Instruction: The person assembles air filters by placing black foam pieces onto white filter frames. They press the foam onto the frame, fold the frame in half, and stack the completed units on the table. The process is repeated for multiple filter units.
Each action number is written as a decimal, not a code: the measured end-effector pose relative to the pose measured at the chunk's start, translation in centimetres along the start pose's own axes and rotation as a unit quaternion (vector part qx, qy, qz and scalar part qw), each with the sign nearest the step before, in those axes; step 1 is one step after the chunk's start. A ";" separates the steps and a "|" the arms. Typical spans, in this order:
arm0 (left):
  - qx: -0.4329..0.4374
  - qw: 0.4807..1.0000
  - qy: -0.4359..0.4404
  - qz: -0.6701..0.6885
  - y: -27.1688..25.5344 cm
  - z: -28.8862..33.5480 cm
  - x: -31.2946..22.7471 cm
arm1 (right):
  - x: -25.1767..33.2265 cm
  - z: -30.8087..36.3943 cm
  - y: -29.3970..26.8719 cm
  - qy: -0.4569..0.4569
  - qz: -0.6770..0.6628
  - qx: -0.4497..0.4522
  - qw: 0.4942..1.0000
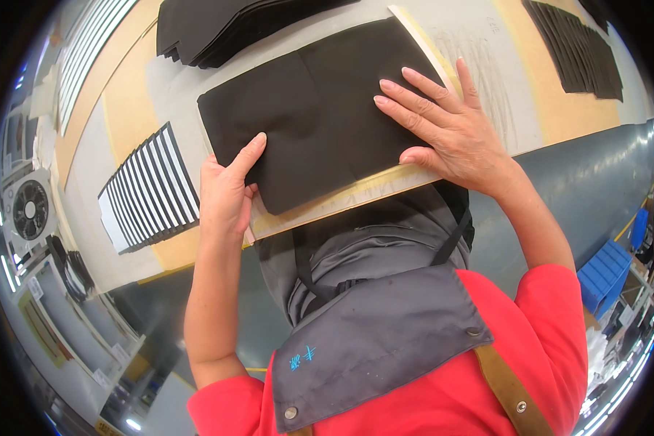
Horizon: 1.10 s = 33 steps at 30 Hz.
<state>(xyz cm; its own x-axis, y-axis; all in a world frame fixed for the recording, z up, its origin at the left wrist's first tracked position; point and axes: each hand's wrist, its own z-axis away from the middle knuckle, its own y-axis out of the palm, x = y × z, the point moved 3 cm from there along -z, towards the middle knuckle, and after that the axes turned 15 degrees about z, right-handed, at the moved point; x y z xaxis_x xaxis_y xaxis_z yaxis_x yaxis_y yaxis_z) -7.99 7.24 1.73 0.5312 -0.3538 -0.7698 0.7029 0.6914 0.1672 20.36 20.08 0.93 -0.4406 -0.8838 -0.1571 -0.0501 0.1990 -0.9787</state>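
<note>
A flat black rectangular panel (pixel 312 123), of fabric or leather-like sheet, lies at the front edge of the worktable, a faint seam or crease running down its middle. My left hand (pixel 227 189) grips its left edge, thumb on top and fingers curled under. My right hand (pixel 450 127) rests flat on the panel's right side, fingers spread, the little finger reaching past its edge. Along that right edge a pale strip (pixel 418 38) shows. What lies under the panel is hidden.
Behind the panel sits a thick stack of black pieces (pixel 218 29). Fanned strips with white bands (pixel 149 189) lie left, and fanned dark pieces (pixel 578 54) lie far right on the worktable (pixel 487 80). A fan (pixel 30 209) stands at left; a blue crate (pixel 603 276) is at right.
</note>
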 end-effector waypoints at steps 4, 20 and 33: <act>-0.009 1.000 0.003 -0.010 0.1 0.1 -0.1 | 0.1 0.0 0.0 0.012 -0.022 0.003 1.000; -0.007 1.000 0.000 -0.007 0.4 0.1 0.0 | 4.2 0.0 -1.4 -0.069 -0.077 0.021 0.994; 0.055 0.997 -0.031 -0.040 0.8 0.7 -1.9 | 6.3 0.1 -0.9 -0.103 -0.071 0.020 0.992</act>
<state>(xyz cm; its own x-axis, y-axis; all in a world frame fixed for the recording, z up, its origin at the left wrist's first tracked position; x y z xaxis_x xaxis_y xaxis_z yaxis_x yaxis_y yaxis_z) -8.16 8.04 3.77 0.4973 -0.4451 -0.7447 0.7901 0.5869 0.1769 17.67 14.26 0.83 -0.2392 -0.9702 -0.0375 -0.0602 0.0534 -0.9968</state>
